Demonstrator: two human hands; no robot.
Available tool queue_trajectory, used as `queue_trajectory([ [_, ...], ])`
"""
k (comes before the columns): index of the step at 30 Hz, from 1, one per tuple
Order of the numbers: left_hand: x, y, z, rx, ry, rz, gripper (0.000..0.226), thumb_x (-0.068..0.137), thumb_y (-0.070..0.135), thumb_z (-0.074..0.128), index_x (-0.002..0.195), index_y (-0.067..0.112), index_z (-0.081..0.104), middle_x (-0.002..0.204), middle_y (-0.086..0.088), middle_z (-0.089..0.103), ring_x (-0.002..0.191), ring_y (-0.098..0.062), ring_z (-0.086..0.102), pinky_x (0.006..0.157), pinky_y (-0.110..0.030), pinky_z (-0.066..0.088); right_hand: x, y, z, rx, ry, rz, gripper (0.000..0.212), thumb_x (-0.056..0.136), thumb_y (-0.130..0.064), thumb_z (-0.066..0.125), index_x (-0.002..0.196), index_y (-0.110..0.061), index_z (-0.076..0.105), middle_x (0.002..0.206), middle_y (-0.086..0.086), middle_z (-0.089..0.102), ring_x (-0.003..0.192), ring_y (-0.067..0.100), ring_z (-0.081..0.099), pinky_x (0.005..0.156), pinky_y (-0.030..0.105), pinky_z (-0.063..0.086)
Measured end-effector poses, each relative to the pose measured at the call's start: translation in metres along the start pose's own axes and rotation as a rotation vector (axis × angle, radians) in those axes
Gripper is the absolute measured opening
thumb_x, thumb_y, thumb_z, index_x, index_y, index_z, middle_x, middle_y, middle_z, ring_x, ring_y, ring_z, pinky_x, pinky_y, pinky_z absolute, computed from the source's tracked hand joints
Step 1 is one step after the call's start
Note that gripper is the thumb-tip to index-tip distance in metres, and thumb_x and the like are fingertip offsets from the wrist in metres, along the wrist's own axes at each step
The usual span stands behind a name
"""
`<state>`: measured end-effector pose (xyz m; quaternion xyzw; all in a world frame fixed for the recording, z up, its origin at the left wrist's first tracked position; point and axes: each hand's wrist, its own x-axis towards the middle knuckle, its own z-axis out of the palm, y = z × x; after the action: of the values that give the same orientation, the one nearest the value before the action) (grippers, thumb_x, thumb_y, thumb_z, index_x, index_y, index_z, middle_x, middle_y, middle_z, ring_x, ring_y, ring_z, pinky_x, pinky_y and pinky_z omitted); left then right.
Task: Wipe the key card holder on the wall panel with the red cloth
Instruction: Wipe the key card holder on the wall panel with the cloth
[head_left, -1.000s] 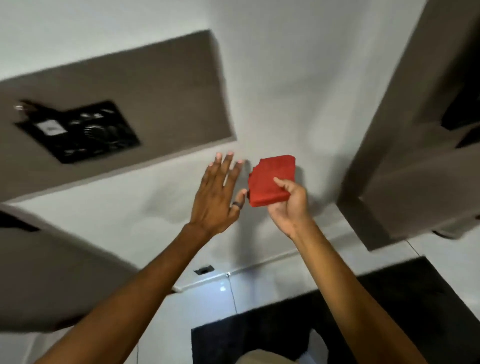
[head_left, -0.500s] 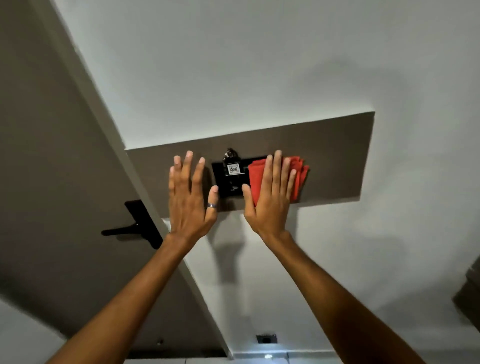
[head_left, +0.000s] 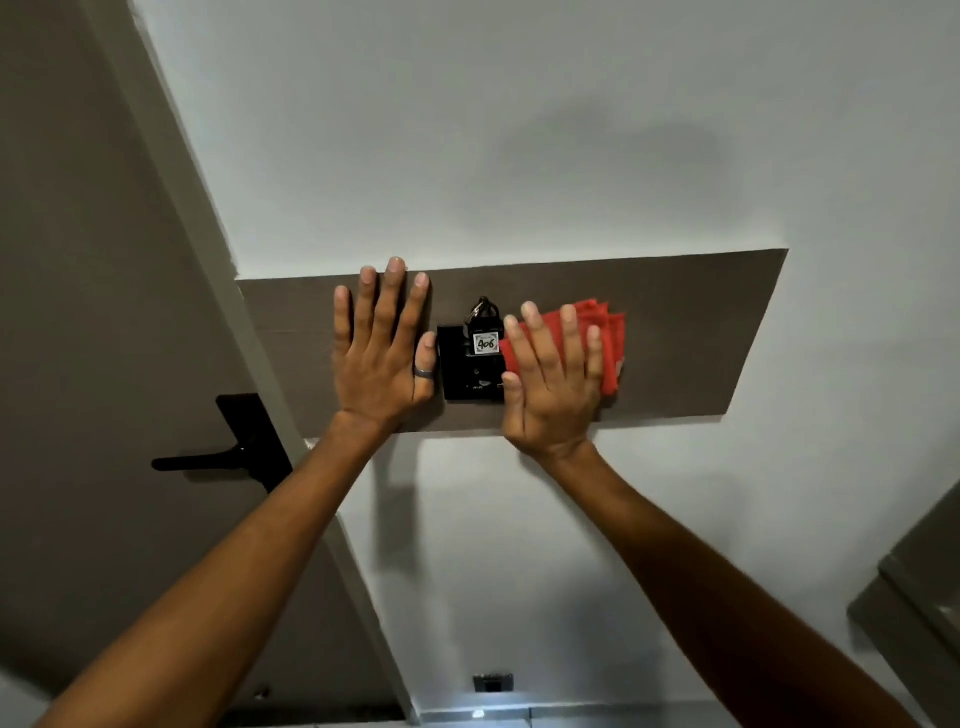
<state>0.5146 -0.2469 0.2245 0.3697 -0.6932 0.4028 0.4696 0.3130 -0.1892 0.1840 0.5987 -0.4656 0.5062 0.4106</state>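
A brown wall panel carries a black key card holder with a key tag marked 406 stuck in its top. My right hand lies flat with fingers spread, pressing the folded red cloth against the panel just right of the holder, its thumb at the holder's right edge. My left hand rests flat on the panel just left of the holder, fingers apart, a ring on the thumb, holding nothing.
A brown door with a black lever handle stands to the left of the panel. White wall surrounds the panel. A small socket sits low on the wall. A brown furniture edge shows at the lower right.
One second ago both hands were off the wall with the cloth pinched in my right hand. Since half a second ago both hands have stayed flat beside the holder, the cloth under the right palm.
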Motion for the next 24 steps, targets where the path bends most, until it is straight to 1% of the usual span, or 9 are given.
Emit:
queue_trajectory([
  [2, -0.003, -0.002, 0.001, 0.015, 0.012, 0.007, 0.061, 0.105, 0.034, 0.037, 0.16, 0.014, 0.023, 0.164, -0.011, 0.024, 0.158, -0.023, -0.001, 0.128, -0.048, 0.004, 0.007, 0.022, -0.003, -0.047, -0.005, -0.156, 0.05, 0.103, -0.031, 0.04, 0.148, -0.019, 0.058, 0.156, 0.005, 0.055, 0.152, 0.032, 0.042, 0.127, 0.05, 0.029],
  [6, -0.002, -0.001, 0.003, -0.007, 0.025, -0.017, 0.06, 0.105, 0.034, 0.037, 0.16, 0.015, 0.025, 0.163, -0.012, 0.032, 0.158, -0.023, 0.0, 0.128, -0.049, 0.007, 0.008, -0.002, 0.0, -0.033, -0.009, 0.122, 0.051, 0.106, -0.033, 0.037, 0.155, -0.02, 0.049, 0.162, 0.004, 0.048, 0.157, 0.032, 0.032, 0.134, 0.048, 0.014],
  [7, -0.002, -0.001, 0.004, -0.007, 0.022, -0.016, 0.059, 0.105, 0.034, 0.036, 0.16, 0.016, 0.025, 0.163, -0.013, 0.032, 0.158, -0.023, 0.0, 0.128, -0.049, 0.006, 0.001, -0.006, -0.001, -0.036, -0.008, 0.093, 0.052, 0.106, -0.034, 0.037, 0.155, -0.02, 0.049, 0.161, 0.004, 0.048, 0.155, 0.033, 0.034, 0.133, 0.048, 0.014],
  [10, 0.0, -0.003, 0.003, 0.004, 0.016, -0.021, 0.059, 0.105, 0.034, 0.037, 0.16, 0.016, 0.026, 0.163, -0.013, 0.033, 0.158, -0.023, 0.001, 0.129, -0.048, 0.004, 0.002, 0.025, -0.007, -0.027, -0.037, -0.19, 0.053, 0.104, -0.034, 0.038, 0.154, -0.019, 0.049, 0.161, 0.004, 0.046, 0.153, 0.033, 0.038, 0.131, 0.048, 0.02],
  [11, -0.001, -0.003, 0.002, 0.004, 0.024, -0.019, 0.059, 0.105, 0.033, 0.037, 0.16, 0.016, 0.027, 0.162, -0.014, 0.033, 0.158, -0.023, 0.001, 0.129, -0.047, 0.004, 0.006, 0.032, -0.007, -0.024, -0.031, -0.21, 0.054, 0.105, -0.034, 0.038, 0.156, -0.021, 0.047, 0.163, 0.004, 0.044, 0.155, 0.031, 0.037, 0.132, 0.047, 0.02],
  [15, -0.001, 0.003, 0.004, -0.042, 0.033, -0.047, 0.058, 0.106, 0.032, 0.036, 0.161, 0.018, 0.024, 0.168, -0.007, 0.02, 0.158, -0.023, 0.002, 0.129, -0.047, 0.004, 0.004, 0.004, 0.005, 0.096, 0.03, 0.13, 0.054, 0.106, -0.033, 0.044, 0.158, -0.015, 0.04, 0.167, 0.008, 0.037, 0.16, 0.027, 0.029, 0.134, 0.045, 0.015],
  [17, -0.001, 0.005, 0.006, -0.048, 0.042, -0.044, 0.059, 0.106, 0.032, 0.036, 0.161, 0.019, 0.022, 0.17, -0.002, 0.008, 0.158, -0.023, 0.001, 0.13, -0.047, 0.003, -0.008, 0.006, 0.006, 0.15, 0.061, 0.101, 0.051, 0.106, -0.035, 0.052, 0.15, -0.01, 0.047, 0.159, 0.014, 0.046, 0.16, 0.027, 0.029, 0.133, 0.046, 0.019],
  [21, -0.004, 0.005, 0.005, -0.034, 0.053, -0.046, 0.059, 0.105, 0.032, 0.037, 0.161, 0.018, 0.023, 0.171, 0.0, 0.003, 0.158, -0.023, 0.0, 0.13, -0.047, 0.003, -0.003, 0.051, -0.003, 0.056, 0.044, -0.185, 0.059, 0.099, -0.046, 0.065, 0.148, -0.014, 0.055, 0.154, 0.013, 0.053, 0.159, 0.03, 0.031, 0.132, 0.05, 0.023],
  [24, -0.003, 0.006, 0.006, -0.029, 0.062, -0.039, 0.059, 0.106, 0.032, 0.035, 0.162, 0.018, 0.02, 0.168, -0.001, 0.009, 0.158, -0.022, -0.001, 0.13, -0.045, 0.001, 0.005, 0.034, 0.007, 0.023, 0.076, -0.006, 0.062, 0.099, -0.051, 0.061, 0.153, -0.023, 0.051, 0.158, 0.01, 0.051, 0.158, 0.036, 0.031, 0.13, 0.058, 0.021],
])
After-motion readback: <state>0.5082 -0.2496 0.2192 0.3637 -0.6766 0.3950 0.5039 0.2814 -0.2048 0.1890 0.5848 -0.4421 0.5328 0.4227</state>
